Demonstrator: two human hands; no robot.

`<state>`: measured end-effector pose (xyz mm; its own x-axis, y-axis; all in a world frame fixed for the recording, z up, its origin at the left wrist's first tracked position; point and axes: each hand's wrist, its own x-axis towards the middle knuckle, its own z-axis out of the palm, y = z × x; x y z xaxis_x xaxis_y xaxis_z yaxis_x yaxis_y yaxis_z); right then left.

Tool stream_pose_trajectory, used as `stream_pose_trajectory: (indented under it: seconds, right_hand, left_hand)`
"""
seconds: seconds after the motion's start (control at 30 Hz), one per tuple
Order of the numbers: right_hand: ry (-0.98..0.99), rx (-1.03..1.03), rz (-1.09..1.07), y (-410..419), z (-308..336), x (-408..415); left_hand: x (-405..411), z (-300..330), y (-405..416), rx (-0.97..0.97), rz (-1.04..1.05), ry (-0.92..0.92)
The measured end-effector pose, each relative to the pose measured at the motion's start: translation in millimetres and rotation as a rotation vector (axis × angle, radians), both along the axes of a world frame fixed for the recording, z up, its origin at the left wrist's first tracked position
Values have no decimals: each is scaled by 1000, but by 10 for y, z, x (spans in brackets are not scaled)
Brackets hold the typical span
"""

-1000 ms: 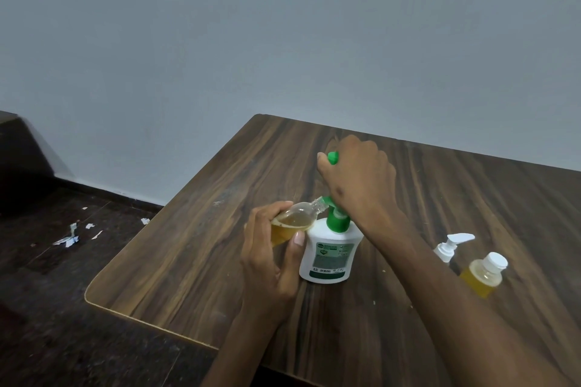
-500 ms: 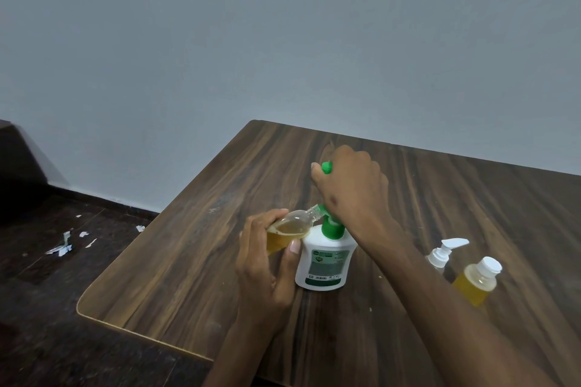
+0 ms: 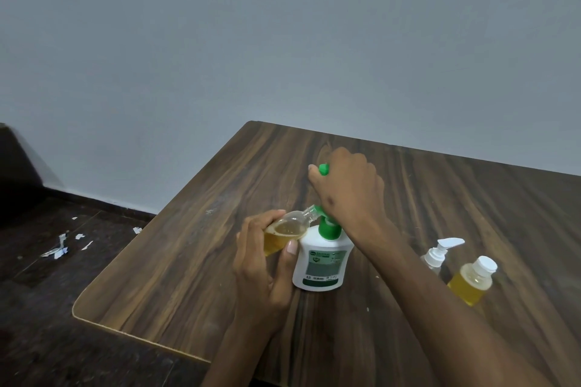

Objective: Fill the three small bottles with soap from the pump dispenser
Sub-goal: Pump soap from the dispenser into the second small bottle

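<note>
Green plastic shows between the knuckles of the right hand (image 3: 347, 190), which is curled over the pump head (image 3: 324, 169) of the white dispenser (image 3: 320, 261) and seems to bear down on it. The left hand (image 3: 262, 264), just left of the dispenser, pinches a small clear bottle (image 3: 284, 231) between thumb and fingers, tilted so its open neck meets the green spout (image 3: 319, 210). Amber soap fills roughly the lower half of that bottle.

So the step in hand looks like filling this bottle, and I judge it about halfway. The next move probably calls for more strokes of the pump while the neck stays tight against the spout, or soap may run down the dispenser's shoulder; then a cap, which I cannot find anywhere.

To the right of the dispenser, past the right forearm, stand two more small bottles: one with a white pump top (image 3: 438, 253), its body mostly hidden, and beyond it a white-capped one (image 3: 471, 284) already full of amber soap.

Counted: one dispenser, three small bottles, two hands, all on one dark wood table (image 3: 195, 261). Left of the table, a scatter of paper scraps (image 3: 59, 248) lies on the floor.
</note>
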<state>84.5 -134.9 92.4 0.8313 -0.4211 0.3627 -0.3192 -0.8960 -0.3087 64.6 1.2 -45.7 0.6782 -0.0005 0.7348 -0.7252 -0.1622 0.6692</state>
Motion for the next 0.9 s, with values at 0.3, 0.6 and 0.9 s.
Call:
stream_pose_trajectory:
  seconds: [0.3,0.6,0.9]
  right_hand:
    - [-17,-15,8,1,12,19]
    - [-26,-3,17,-11,20,15]
    - [-27,-4,22,4,21,-14]
  left_hand:
    - [-3,7,4,-4,-5,-2]
    - [3,5,7,-8,-7,0]
    - [4,0,11,-9,-9,-15]
